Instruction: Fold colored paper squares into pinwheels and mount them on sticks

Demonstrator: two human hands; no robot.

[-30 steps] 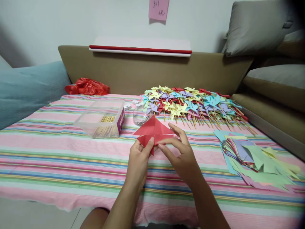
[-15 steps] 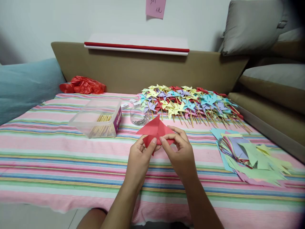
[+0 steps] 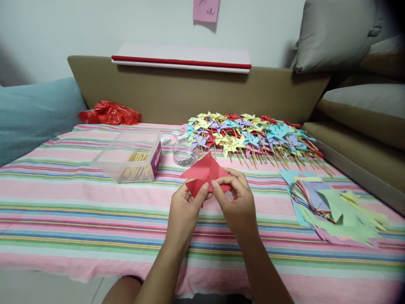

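Note:
A red sheet of paper point(image 3: 205, 169), partly folded and with pointed corners, is held up in front of me over the striped cloth. My left hand point(image 3: 187, 203) grips its lower left part, thumb on top and fingers behind. On the lower right, my right hand point(image 3: 236, 196) pinches the same paper, its thumb beside the left thumb near the middle. Just beyond the paper stands a clear round container point(image 3: 185, 157) with small metallic pieces. To its left is a clear plastic box point(image 3: 126, 162) holding thin wooden sticks.
Many colourful paper pinwheels point(image 3: 253, 137) on sticks lie at the back right. Stacked paper sheets point(image 3: 335, 211) rest at the right. A red plastic bag point(image 3: 110, 113) sits at the back left, and small white boxes point(image 3: 179, 135) lie behind the round container.
My hands have shifted very slightly left with the red paper, whose lower left corner now shows a little more. Both hands keep their hold.

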